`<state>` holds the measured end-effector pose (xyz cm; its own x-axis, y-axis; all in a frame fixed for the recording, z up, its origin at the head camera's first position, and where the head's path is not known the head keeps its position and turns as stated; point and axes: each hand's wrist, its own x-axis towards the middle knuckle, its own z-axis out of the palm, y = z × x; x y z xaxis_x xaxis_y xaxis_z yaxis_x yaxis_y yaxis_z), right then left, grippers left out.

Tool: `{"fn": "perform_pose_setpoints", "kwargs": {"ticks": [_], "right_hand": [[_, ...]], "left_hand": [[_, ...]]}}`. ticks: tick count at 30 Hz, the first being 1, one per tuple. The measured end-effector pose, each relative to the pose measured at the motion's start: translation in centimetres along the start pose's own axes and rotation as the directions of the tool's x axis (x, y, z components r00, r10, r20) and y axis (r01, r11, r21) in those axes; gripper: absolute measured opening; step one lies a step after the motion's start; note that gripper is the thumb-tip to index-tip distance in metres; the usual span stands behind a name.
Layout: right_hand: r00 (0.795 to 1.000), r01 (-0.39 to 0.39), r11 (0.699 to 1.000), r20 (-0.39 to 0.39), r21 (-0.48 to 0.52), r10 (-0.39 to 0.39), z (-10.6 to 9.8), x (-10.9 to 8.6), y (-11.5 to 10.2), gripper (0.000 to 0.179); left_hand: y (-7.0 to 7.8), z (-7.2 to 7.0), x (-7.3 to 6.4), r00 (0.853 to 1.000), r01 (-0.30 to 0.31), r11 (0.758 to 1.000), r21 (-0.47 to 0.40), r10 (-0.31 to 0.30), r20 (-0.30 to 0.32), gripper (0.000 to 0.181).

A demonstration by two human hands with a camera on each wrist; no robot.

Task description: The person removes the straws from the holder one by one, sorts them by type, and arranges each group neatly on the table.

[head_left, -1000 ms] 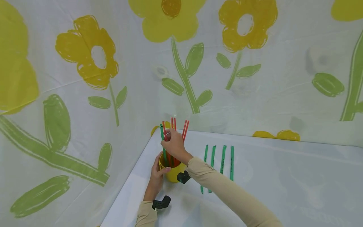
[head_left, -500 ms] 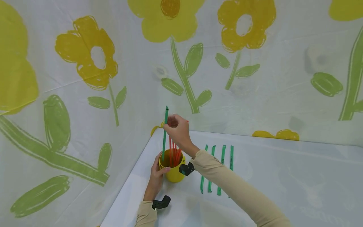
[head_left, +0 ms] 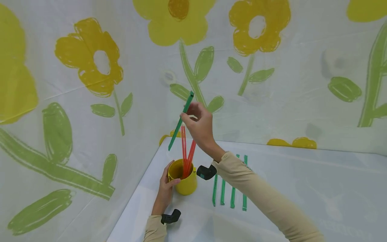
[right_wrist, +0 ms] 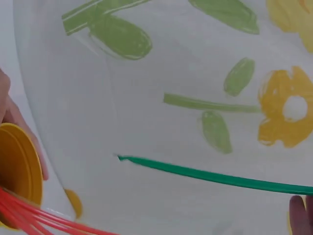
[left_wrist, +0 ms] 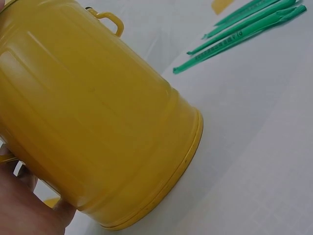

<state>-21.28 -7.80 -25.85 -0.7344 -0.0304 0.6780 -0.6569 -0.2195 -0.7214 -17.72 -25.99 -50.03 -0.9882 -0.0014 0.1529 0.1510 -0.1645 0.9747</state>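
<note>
In the head view my right hand (head_left: 202,126) pinches a green wrapped straw (head_left: 176,132) near its upper part. The straw slants in the air, its lower end above the yellow bucket (head_left: 188,187) and apart from it. My left hand (head_left: 164,194) holds the bucket at its left side, the thumb by the rim. Several red straws (head_left: 190,160) stand in the bucket and lean to the right. The right wrist view shows the same green straw (right_wrist: 210,175) running from the fingers (right_wrist: 297,213) to a crimped tip. In the left wrist view the bucket (left_wrist: 93,107) fills much of the frame.
Several green wrapped straws (head_left: 233,196) lie side by side on the white table (head_left: 287,195), to the right of the bucket; my right sleeve covers part of them. A white cloth with yellow flowers (head_left: 104,62) hangs behind and at the left.
My right hand has lifted the green wrapped straw up out of the bucket and moved slightly right, tilting it. The left hand stays on the bucket.
</note>
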Motion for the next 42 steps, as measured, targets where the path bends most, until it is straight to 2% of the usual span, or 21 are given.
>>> {"fn": "perform_pose_setpoints", "kwargs": {"ticks": [6, 11, 17, 26, 34, 42], "right_hand": [[1.000, 0.007, 1.000, 0.020, 0.012, -0.008, -1.6, 0.2, -0.5, 0.025], [1.000, -0.013, 0.999, 0.025, -0.045, 0.014, -2.8, -0.2, -0.3, 0.024], [1.000, -0.024, 0.997, 0.014, -0.078, 0.026, -4.6, -0.6, 0.2, 0.025], [0.999, -0.033, 0.991, -0.013, -0.131, 0.031, -7.2, -1.1, 0.8, 0.025], [0.994, -0.100, 0.980, -0.050, -0.172, 0.093, -9.6, -1.6, 1.3, 0.026], [0.990, -0.136, 0.960, -0.073, -0.244, 0.121, -11.9, -2.2, 1.5, 0.026]], "left_hand": [[-0.2, 0.0, 0.0, 1.000, -0.006, 1.000, 0.002, 0.006, -0.010, 0.070], [-0.7, -0.3, -0.1, 0.999, -0.020, 1.000, 0.007, 0.020, -0.030, 0.069], [-0.8, -0.4, -0.2, 0.999, -0.039, 0.999, 0.013, 0.039, -0.010, 0.070], [-0.9, -0.4, -0.4, 0.998, -0.061, 0.998, -0.006, 0.061, -0.022, 0.070], [-0.6, -0.2, -0.3, 0.999, -0.040, 0.999, -0.036, 0.039, -0.017, 0.072], [-0.9, 0.1, 0.1, 0.999, -0.042, 0.999, -0.029, 0.041, -0.008, 0.072]]}}
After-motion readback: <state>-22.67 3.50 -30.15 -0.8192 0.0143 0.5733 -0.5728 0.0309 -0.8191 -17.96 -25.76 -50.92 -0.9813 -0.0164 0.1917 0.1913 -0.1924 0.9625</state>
